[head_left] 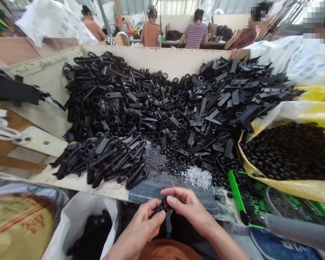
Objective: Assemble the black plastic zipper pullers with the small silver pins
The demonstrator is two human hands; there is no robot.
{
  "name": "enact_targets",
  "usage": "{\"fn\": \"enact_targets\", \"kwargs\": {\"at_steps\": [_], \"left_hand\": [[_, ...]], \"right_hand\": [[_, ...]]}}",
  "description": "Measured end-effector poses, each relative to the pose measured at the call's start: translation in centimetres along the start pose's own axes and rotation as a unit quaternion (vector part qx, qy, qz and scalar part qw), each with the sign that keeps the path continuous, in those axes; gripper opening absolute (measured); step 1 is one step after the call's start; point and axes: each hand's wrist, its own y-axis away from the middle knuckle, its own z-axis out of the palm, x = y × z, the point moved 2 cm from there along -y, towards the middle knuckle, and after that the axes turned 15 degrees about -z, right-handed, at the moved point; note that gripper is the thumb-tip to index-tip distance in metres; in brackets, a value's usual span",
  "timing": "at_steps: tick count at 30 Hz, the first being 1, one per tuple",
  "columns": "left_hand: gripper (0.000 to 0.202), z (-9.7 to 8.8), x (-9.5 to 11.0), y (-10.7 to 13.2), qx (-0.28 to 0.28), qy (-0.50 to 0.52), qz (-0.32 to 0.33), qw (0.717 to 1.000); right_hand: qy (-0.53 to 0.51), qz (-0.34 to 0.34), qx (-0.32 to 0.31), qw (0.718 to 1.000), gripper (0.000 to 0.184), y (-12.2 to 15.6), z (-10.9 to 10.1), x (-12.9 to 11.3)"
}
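Note:
My left hand [144,222] pinches a small black plastic part [160,208] just in front of the table's near edge. My right hand [186,206] meets it from the right, fingers closed on the same part and on a thin metal pin [174,189] that sticks up. Directly beyond my hands lie a heap of silver pins [197,177] and a heap of small dark springs [155,161]. Behind them spreads a big pile of black plastic levers and arms [162,108].
A yellow bag of small black round pieces [292,151] lies at the right. A green crate [234,187] sits beside it. A white sack of black parts [93,234] stands below left. A phone [36,141] lies at the left. Several people sit at a far table.

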Motion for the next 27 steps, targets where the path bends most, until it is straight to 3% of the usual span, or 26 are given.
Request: {"fn": "enact_targets", "kwargs": {"at_steps": [6, 9, 12, 17, 23, 27], "left_hand": [[0.062, -0.1, 1.1, 1.3, -0.101, -0.002, -0.034, 0.994], [0.053, -0.3, 1.4, 1.6, -0.126, -0.002, -0.04, 0.991], [0.058, -0.3, 1.5, 1.7, -0.116, 0.004, -0.041, 0.992], [0.079, -0.2, 1.4, 1.8, -0.1, 0.025, -0.045, 0.994], [0.058, -0.3, 1.2, 2.0, -0.126, -0.003, -0.038, 0.991], [0.049, 0.1, 1.4, 2.1, -0.125, 0.015, -0.042, 0.991]], "right_hand": [[-0.057, 0.01, -0.031, 0.998, 0.048, -1.1, 0.6, 0.7], [-0.065, 0.019, -0.051, 0.996, 0.048, -1.4, 0.7, 0.8], [-0.055, 0.018, -0.06, 0.997, 0.049, -1.5, 0.7, 0.4], [0.11, -0.064, -0.068, 0.99, 0.036, -1.2, 0.1, -0.8], [0.167, -0.094, -0.118, 0.974, 0.035, -0.8, -0.1, -1.6], [0.186, -0.079, -0.096, 0.975, 0.033, -0.8, -0.2, -1.7]]}}
